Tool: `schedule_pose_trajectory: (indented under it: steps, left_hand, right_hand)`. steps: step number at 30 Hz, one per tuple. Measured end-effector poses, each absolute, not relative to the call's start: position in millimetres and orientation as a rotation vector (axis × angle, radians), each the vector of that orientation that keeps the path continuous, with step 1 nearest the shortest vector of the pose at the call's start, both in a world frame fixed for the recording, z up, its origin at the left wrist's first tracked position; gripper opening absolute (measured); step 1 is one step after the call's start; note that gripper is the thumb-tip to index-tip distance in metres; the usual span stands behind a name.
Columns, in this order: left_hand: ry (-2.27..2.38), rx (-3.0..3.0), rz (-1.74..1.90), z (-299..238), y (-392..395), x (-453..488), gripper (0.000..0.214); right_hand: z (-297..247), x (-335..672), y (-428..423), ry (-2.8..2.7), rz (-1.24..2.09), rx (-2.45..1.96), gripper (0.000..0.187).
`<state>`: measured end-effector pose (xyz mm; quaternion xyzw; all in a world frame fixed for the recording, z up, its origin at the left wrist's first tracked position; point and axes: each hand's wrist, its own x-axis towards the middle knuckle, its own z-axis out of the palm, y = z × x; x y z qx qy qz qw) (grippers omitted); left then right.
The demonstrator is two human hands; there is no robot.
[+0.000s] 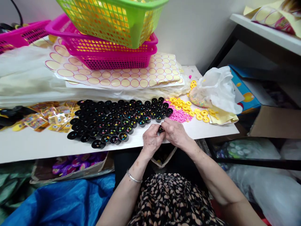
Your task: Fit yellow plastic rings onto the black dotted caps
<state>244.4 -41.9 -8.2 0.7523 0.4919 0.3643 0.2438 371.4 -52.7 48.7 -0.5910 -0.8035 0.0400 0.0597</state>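
My left hand [152, 137] and my right hand [175, 131] meet at the table's front edge, both closed around one small black cup [161, 129]. My fingers cover most of it. To the left stand many black cups [117, 122] in a tight group, several with small coloured bits inside. Just beyond my right hand lies a heap of small pink pieces [180, 115], and yellow rings [182, 103] are spread behind and beside it.
Pink baskets [113, 59] and a green basket [131, 23] are stacked at the back on sticker sheets [115, 82]. Shiny packets [56, 116] lie left. A white plastic bag [217, 84] stands right, near a shelf [268, 31]. Below the table is a box of purple items [75, 164].
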Motion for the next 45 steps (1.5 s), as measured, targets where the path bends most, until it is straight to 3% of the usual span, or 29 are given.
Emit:
schedule_pose_trajectory:
  steps: [8,16,22,25,29,38,45]
  left_hand:
    - [1.237,2.005,1.07,-6.0,-39.0,242.8,0.006]
    - [1.352,2.111,1.085,-9.4,-37.7,246.9,0.011]
    - [1.363,2.114,1.109,-9.4,-38.9,247.1,0.011]
    - [1.374,2.103,1.112,-8.2,-38.8,246.8,0.013]
    - [1.367,2.096,1.116,-8.7,-37.7,247.4,0.014]
    - [1.35,2.04,1.089,-10.7,-39.6,245.4,0.018]
    - [1.256,1.999,1.146,-17.5,-32.2,239.6,0.038]
  right_hand:
    - [61.5,362.7,-49.2,-2.608,0.122,-1.664,0.014]
    - [42.5,405.7,-47.3,-2.111,0.363,-1.579,0.017]
    - [23.3,466.4,-40.8,-1.571,-0.032,-2.099,0.023]
    - [17.5,483.2,-41.4,-1.603,-0.053,-2.214,0.03]
    - [9.9,487.9,-41.5,-1.687,-0.049,-2.213,0.024]
    - [-3.3,496.6,-37.2,-1.545,-0.016,-1.975,0.013]
    - [1.9,501.8,-36.2,-1.192,-0.015,-1.595,0.013]
